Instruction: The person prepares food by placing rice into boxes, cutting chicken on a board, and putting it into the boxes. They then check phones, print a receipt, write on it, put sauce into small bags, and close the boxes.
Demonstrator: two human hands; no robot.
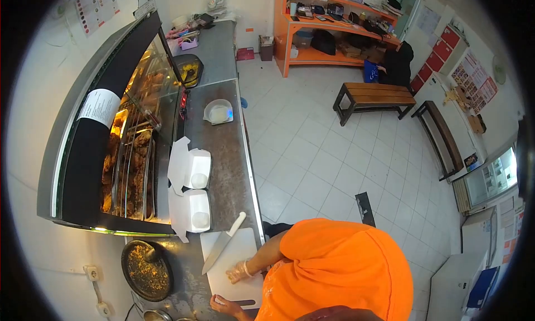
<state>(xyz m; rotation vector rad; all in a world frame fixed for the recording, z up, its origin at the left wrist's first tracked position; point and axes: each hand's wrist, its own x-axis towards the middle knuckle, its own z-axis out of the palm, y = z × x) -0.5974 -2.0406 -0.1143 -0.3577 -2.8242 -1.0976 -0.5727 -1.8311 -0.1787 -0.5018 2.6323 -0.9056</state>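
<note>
My right hand (239,272), in a clear glove, is closed low over the white cutting board (245,240). A small yellow-brown piece shows at its fingertips, too small to name. Bare and with its fingers a little apart, my left hand (224,306) is at the board's near corner; I see nothing in it. A big knife (224,243) with a white handle lies across the board's far left part. Beyond it, two open white takeaway boxes (199,170) each hold a white rounded mound.
A lit display warmer (72,137) with trays of browned fried food stands left of the boxes. Near the wall sits a dark stone mortar (131,279) with orange crumbs and a pestle. Farther along the counter are a clear bowl (216,105) and a black tray (196,62).
</note>
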